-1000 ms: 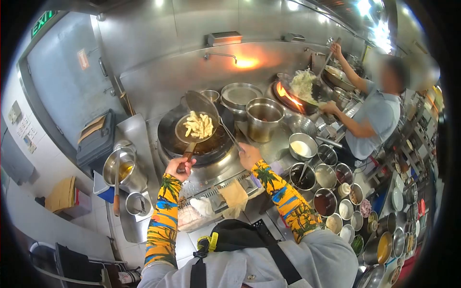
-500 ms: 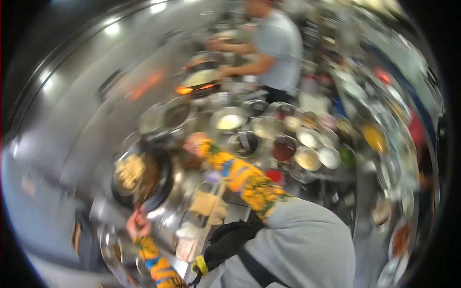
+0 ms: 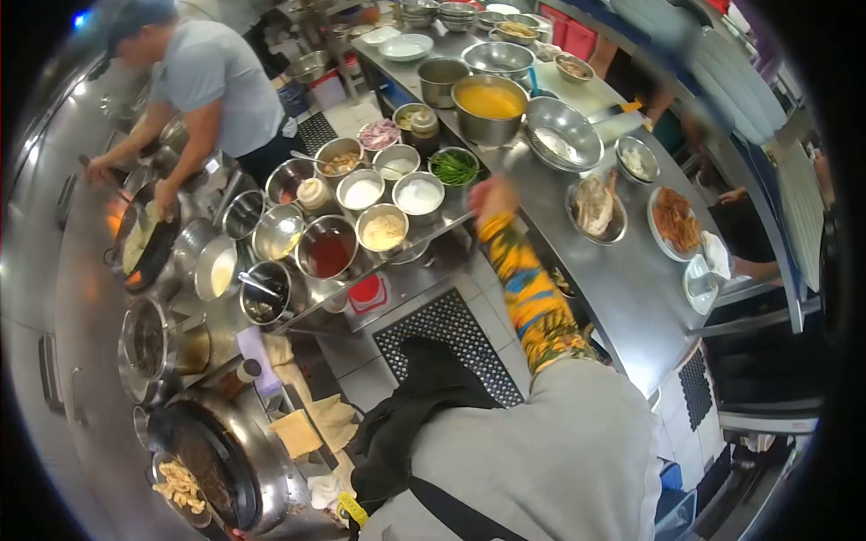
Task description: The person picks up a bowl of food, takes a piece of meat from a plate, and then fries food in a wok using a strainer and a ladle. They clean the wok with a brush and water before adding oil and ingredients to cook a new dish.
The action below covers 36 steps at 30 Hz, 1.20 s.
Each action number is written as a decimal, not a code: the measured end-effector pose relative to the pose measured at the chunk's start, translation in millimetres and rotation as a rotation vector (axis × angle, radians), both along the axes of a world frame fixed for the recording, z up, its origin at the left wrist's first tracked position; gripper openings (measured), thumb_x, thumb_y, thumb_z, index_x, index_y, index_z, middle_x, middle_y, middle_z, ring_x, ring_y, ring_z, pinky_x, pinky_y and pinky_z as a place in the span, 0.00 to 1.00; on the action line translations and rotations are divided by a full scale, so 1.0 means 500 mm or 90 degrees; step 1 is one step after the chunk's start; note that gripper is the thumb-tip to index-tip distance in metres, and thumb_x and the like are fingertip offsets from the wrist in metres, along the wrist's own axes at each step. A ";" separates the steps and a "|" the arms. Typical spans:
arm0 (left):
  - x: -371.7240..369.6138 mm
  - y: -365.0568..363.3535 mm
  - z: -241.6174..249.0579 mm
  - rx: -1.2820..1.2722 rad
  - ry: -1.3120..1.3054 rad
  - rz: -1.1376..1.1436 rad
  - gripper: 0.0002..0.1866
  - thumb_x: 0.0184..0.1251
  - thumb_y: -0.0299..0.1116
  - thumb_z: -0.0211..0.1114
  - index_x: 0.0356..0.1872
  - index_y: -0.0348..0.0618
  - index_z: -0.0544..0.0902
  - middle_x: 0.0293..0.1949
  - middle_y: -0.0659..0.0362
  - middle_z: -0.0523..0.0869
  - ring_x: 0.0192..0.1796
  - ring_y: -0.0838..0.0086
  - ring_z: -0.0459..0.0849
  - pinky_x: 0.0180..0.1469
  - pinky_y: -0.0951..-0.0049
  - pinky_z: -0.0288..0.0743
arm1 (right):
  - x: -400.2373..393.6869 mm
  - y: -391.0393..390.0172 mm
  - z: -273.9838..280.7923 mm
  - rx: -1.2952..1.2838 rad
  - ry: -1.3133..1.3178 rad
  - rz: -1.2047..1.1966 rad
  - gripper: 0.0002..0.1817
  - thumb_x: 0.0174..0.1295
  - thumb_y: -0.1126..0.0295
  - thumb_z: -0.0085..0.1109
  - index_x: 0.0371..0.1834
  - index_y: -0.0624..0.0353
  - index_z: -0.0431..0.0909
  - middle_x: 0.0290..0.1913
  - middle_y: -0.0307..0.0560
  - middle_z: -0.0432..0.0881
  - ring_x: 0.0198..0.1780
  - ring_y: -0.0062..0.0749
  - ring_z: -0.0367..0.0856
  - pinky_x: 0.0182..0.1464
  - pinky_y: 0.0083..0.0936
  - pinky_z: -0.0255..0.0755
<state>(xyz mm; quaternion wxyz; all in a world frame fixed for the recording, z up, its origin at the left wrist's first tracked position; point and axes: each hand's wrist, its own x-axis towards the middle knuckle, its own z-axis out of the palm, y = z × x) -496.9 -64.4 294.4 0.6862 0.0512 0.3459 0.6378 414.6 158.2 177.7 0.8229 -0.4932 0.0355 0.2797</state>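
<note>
My right hand point(image 3: 494, 197) is stretched out, smeared by motion, between the bowl of green cut vegetables point(image 3: 453, 168) and the pot of yellow-orange liquid point(image 3: 490, 106). Its fingers are too blurred to read. Only a sliver of my left hand point(image 3: 237, 535) shows at the bottom edge, near a handle by the dark wok point(image 3: 206, 458); its fingers are mostly hidden. Pale cooked pieces point(image 3: 181, 484) lie in a round strainer or ladle at the wok's left side.
Several metal bowls stand in the middle, among them dark red sauce point(image 3: 326, 250) and white powder point(image 3: 419, 194). Right is a steel counter point(image 3: 591, 298) with a meat bowl point(image 3: 596, 207) and an orange-brown food plate point(image 3: 675, 223). A co-worker point(image 3: 216, 86) handles a wok over flame.
My view has swung right, from the stove towards the counter. My right hand has moved from beside the wok to the bowls. The left hand has slipped nearly out of view.
</note>
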 end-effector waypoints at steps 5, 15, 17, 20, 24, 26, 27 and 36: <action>0.032 0.031 0.011 -0.034 -0.008 0.115 0.20 0.76 0.32 0.48 0.65 0.41 0.67 0.33 0.65 0.74 0.18 0.87 0.59 0.19 0.83 0.56 | 0.377 -0.184 0.030 -0.006 -0.033 -0.117 0.26 0.69 0.46 0.44 0.25 0.57 0.74 0.19 0.48 0.78 0.17 0.30 0.72 0.21 0.26 0.70; 0.249 -0.044 0.102 0.037 0.138 0.268 0.16 0.67 0.31 0.57 0.51 0.30 0.73 0.36 0.54 0.82 0.25 0.82 0.77 0.21 0.82 0.75 | 0.458 -0.213 0.075 -0.242 -0.130 -0.005 0.19 0.66 0.52 0.50 0.24 0.54 0.72 0.20 0.42 0.75 0.17 0.24 0.69 0.18 0.21 0.63; 0.239 -0.062 0.088 0.033 0.130 0.263 0.16 0.67 0.30 0.57 0.51 0.31 0.73 0.38 0.53 0.82 0.25 0.82 0.78 0.22 0.83 0.76 | 0.442 -0.200 0.084 -0.253 -0.148 0.002 0.17 0.66 0.54 0.52 0.24 0.53 0.72 0.20 0.40 0.75 0.17 0.22 0.68 0.18 0.20 0.61; 0.239 -0.077 0.092 0.022 0.110 0.277 0.17 0.66 0.29 0.57 0.54 0.36 0.72 0.40 0.53 0.82 0.25 0.82 0.78 0.22 0.84 0.76 | 0.406 -0.173 0.124 -0.257 -0.175 0.015 0.16 0.65 0.56 0.54 0.24 0.52 0.72 0.20 0.38 0.74 0.17 0.20 0.67 0.17 0.18 0.59; 0.234 -0.088 0.091 0.015 0.115 0.301 0.18 0.65 0.28 0.57 0.56 0.39 0.71 0.40 0.52 0.81 0.25 0.82 0.78 0.21 0.84 0.75 | 0.340 -0.158 0.180 -0.242 -0.200 0.049 0.14 0.64 0.58 0.56 0.24 0.51 0.71 0.20 0.36 0.73 0.16 0.18 0.66 0.16 0.16 0.57; 0.228 -0.082 0.088 -0.002 0.103 0.313 0.18 0.65 0.28 0.57 0.55 0.38 0.72 0.40 0.51 0.81 0.25 0.82 0.77 0.21 0.83 0.74 | 0.275 -0.151 0.219 -0.220 -0.222 0.087 0.13 0.63 0.59 0.57 0.24 0.51 0.71 0.20 0.34 0.72 0.16 0.17 0.65 0.15 0.15 0.55; 0.219 -0.084 0.079 -0.003 0.116 0.309 0.17 0.64 0.27 0.57 0.54 0.39 0.72 0.40 0.51 0.81 0.25 0.81 0.77 0.21 0.83 0.74 | 0.227 -0.142 0.245 -0.194 -0.229 0.117 0.12 0.63 0.60 0.58 0.24 0.50 0.71 0.20 0.34 0.72 0.16 0.16 0.65 0.15 0.15 0.55; 0.262 -0.105 0.158 0.009 0.220 0.291 0.17 0.65 0.27 0.56 0.55 0.40 0.70 0.38 0.53 0.81 0.24 0.81 0.76 0.20 0.82 0.73 | -0.541 0.169 0.371 0.276 -1.035 0.498 0.09 0.48 0.74 0.63 0.34 0.58 0.79 0.25 0.42 0.74 0.21 0.29 0.71 0.22 0.26 0.64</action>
